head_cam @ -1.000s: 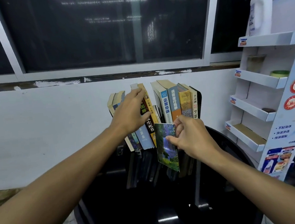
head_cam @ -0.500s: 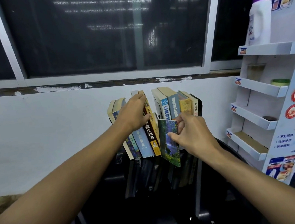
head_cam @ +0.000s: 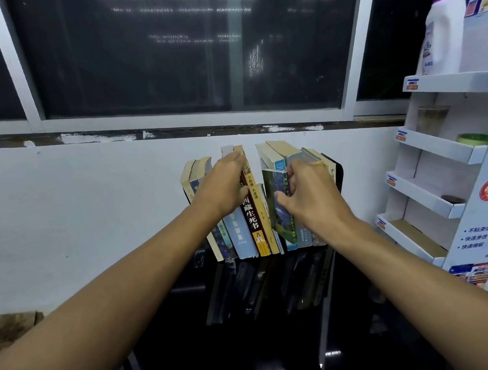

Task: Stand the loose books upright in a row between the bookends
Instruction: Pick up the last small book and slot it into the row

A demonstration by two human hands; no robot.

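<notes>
Green book [head_cam: 281, 223] at gap [head_cam: 252, 162] edge, in pinch of right fingers [head_cam: 293, 174]; left fingers [head_cam: 232, 160] flat on books [head_cam: 241, 238].

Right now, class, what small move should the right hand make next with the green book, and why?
Probably slide the green book back into the gap and straighten it. The left hand presses on the left books, which lean away from that gap; the right hand pinches the green book at its mouth, tilted and in front of the row.
</notes>
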